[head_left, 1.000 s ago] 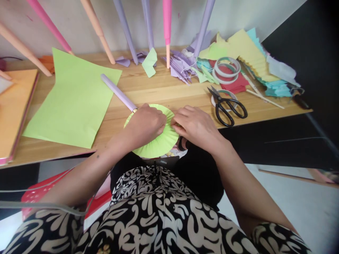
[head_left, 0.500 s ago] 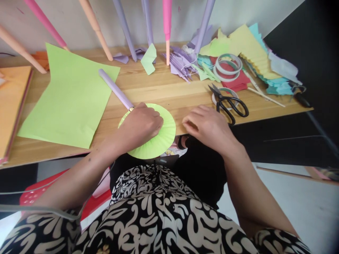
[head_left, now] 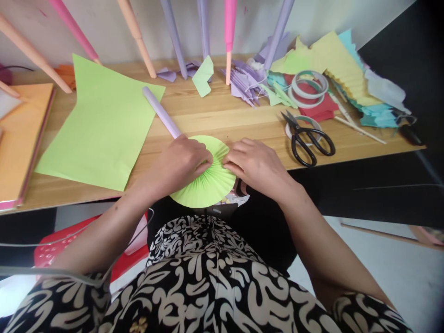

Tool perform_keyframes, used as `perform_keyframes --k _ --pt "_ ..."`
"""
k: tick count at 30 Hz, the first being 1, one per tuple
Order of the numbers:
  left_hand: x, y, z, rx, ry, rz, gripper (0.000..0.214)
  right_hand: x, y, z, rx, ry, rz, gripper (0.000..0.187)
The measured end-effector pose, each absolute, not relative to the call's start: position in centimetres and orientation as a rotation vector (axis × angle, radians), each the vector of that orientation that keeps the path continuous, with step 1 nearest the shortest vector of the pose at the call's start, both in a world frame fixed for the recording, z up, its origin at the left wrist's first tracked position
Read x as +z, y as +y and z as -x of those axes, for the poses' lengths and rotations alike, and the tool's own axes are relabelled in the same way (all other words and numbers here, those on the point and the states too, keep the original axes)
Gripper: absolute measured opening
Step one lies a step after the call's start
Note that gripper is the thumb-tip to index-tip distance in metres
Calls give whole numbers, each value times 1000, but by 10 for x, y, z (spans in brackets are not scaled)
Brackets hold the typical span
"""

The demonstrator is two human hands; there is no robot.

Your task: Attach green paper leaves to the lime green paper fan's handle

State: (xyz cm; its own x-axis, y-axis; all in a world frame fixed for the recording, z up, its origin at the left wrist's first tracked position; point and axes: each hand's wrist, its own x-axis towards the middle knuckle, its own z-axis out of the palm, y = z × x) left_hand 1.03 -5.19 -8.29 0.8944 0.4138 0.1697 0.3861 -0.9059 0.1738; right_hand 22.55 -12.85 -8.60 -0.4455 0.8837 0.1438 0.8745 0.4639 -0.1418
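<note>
A round, pleated lime-green paper fan point(head_left: 203, 189) lies at the table's front edge, partly overhanging it. My left hand point(head_left: 187, 159) is closed over its upper left part, thumb and fingers pinched near the centre. A lilac rolled-paper handle point(head_left: 161, 112) slants away from under that hand to the upper left; where it meets the fan is hidden. My right hand point(head_left: 255, 159) is closed at the fan's right edge, its fingertips on the pleats. Black-handled scissors point(head_left: 307, 138) rest to the right of this hand, over a roll of tape point(head_left: 314, 124).
A large lime-green paper sheet point(head_left: 100, 125) lies at left, beside an orange stack point(head_left: 26, 138). More tape rolls point(head_left: 308, 88), purple folded paper point(head_left: 244, 85) and coloured scraps point(head_left: 350, 69) crowd the back right. Several paper-covered sticks point(head_left: 175, 37) lean against the wall.
My right hand has moved left from beside the fan onto its right edge. My left hand keeps its hold near the centre. The whole view has shifted slightly.
</note>
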Motion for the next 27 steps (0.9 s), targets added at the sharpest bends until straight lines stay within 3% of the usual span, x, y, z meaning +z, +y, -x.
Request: perform_keyframes --k 27 --pt "-74 -63 -31 26 694 -3074 25 -90 -131 -214 96 -2460 1535 20"
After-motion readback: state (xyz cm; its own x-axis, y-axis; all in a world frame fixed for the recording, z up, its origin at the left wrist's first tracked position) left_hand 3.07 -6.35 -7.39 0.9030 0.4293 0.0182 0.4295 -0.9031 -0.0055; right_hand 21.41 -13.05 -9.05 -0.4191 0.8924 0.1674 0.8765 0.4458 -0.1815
